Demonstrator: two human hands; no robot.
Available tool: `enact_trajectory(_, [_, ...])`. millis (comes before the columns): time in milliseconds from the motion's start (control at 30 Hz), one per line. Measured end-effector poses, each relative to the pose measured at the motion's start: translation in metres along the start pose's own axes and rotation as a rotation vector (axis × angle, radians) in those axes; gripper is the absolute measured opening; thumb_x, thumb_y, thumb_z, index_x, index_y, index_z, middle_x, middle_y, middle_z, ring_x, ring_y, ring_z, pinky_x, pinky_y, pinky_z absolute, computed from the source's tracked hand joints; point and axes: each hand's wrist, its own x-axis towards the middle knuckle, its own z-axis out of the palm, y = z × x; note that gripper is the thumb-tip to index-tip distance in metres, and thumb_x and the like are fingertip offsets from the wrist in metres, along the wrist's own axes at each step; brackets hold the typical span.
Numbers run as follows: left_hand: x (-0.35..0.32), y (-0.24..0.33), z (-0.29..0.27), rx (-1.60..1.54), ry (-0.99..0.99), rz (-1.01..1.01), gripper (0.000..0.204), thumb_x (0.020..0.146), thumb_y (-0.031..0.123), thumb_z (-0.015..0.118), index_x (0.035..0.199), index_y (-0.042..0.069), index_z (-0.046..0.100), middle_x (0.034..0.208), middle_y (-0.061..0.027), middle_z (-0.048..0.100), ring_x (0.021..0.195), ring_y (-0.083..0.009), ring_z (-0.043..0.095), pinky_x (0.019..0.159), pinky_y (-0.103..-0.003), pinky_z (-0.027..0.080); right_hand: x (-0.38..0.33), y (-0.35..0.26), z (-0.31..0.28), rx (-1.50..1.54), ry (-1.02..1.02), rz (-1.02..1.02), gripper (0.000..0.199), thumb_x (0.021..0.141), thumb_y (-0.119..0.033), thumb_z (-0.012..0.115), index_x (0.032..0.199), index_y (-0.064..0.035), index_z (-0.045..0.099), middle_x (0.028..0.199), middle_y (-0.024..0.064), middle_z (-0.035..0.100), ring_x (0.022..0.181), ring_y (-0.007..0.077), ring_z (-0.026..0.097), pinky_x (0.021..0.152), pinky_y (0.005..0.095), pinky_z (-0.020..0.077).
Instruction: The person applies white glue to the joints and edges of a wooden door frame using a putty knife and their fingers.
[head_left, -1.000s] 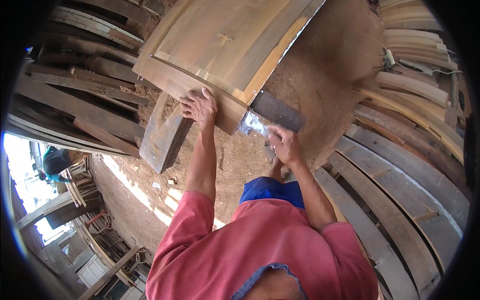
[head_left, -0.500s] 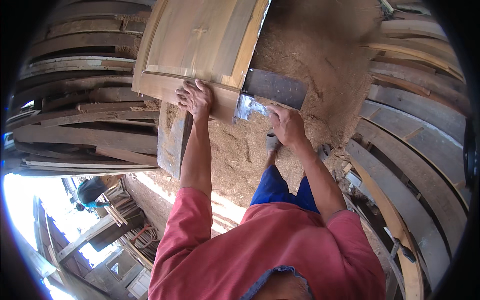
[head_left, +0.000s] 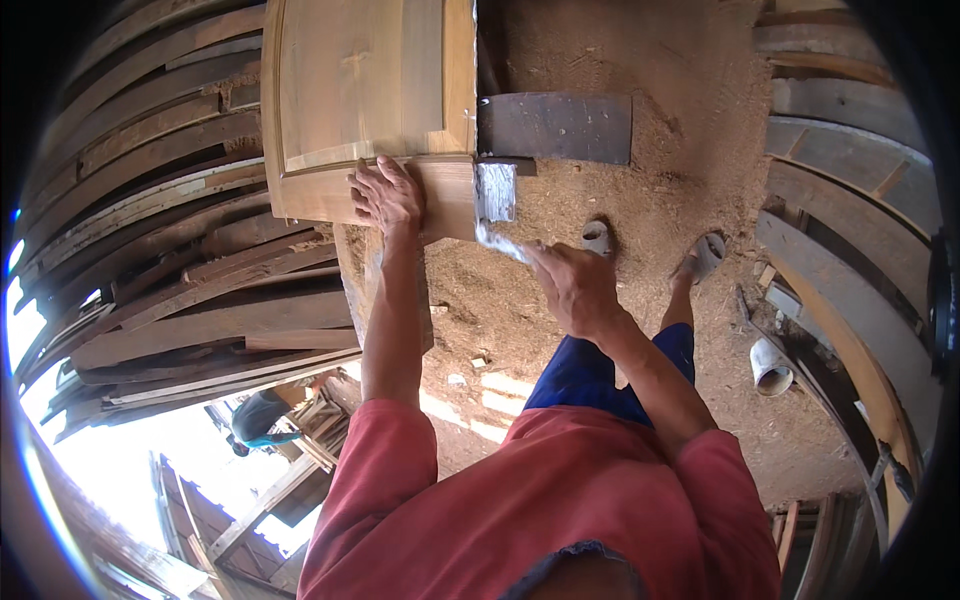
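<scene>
A panelled wooden door (head_left: 375,85) lies across the upper middle, with a white paste line down its right edge. My left hand (head_left: 388,195) rests on its near rail, fingers spread and slightly bent. In my right hand (head_left: 575,285) is a slim tool (head_left: 503,243) smeared with white; its tip meets the door's near right corner. What kind of tool it is I cannot make out. Just beyond its tip, beside the door's edge, sits a white-smeared rectangular piece (head_left: 497,192).
A dark board (head_left: 555,128) juts out right of the door. Timber planks (head_left: 190,230) are stacked at left, more planks (head_left: 845,290) at right. A white pot-like container (head_left: 771,367) lies on the dusty ground. Far lower left, a person (head_left: 262,418) bends over wood.
My right hand has moved slightly down, drawing the tool toward the door's near corner. My left hand stays on the rail. The view has turned, and my feet now show farther right.
</scene>
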Motion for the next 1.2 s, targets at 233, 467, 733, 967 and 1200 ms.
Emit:
enact_trajectory(233, [0.007,-0.015,0.001,-0.054,0.016,0.116,0.102,0.091,0.085,0.01,0.148,0.005,0.039,0.144,-0.0253,0.044,0.136,-0.0439,0.032,0.111,-0.059,0.021,-0.038,0.057,0.05,1.042,0.13,0.357,0.022,0.103,-0.008,0.057,0.123,0.0002,0.061,0.104,0.0093,0.071,0.097,0.0137,0.068,0.079,0.0317,0.0558])
enact_trajectory(467, [0.041,-0.048,-0.007,-0.332,-0.188,0.288,0.099,0.09,0.087,0.019,0.131,0.001,0.047,0.123,-0.0221,0.05,0.111,-0.0317,0.049,0.099,-0.048,0.04,-0.019,0.078,0.109,1.515,0.263,0.395,0.027,0.102,-0.008,0.059,0.127,0.0015,0.061,0.11,0.011,0.071,0.102,0.0154,0.068,0.085,0.0319,0.0596])
enact_trajectory(733, [0.019,-0.027,-0.017,-0.61,-0.379,0.257,0.093,0.093,0.083,0.033,0.127,-0.001,0.054,0.112,-0.0107,0.064,0.098,-0.0188,0.064,0.086,-0.034,0.055,-0.004,0.091,0.124,1.848,0.026,0.423,0.031,0.1,-0.009,0.065,0.129,0.0017,0.066,0.112,0.0083,0.071,0.096,0.01,0.063,0.086,0.0268,0.0521])
enact_trajectory(967, [0.0,-0.023,-0.037,-0.657,-0.457,0.138,0.09,0.093,0.082,0.035,0.128,0.001,0.052,0.114,-0.0101,0.063,0.1,-0.018,0.063,0.087,-0.033,0.055,0.028,0.097,0.122,1.963,-0.089,0.328,0.032,0.099,-0.01,0.066,0.131,-0.0026,0.066,0.124,0.0097,0.069,0.107,0.0131,0.064,0.096,0.0308,0.0521])
enact_trajectory(1200, [0.008,-0.022,-0.037,-0.672,-0.433,0.125,0.088,0.093,0.08,0.038,0.13,0.002,0.05,0.116,-0.0095,0.062,0.102,-0.0172,0.063,0.088,-0.033,0.055,0.053,0.079,0.125,1.811,-0.108,0.166,0.033,0.098,-0.008,0.065,0.131,-0.0064,0.066,0.134,0.012,0.064,0.117,0.0187,0.064,0.101,0.0341,0.0511])
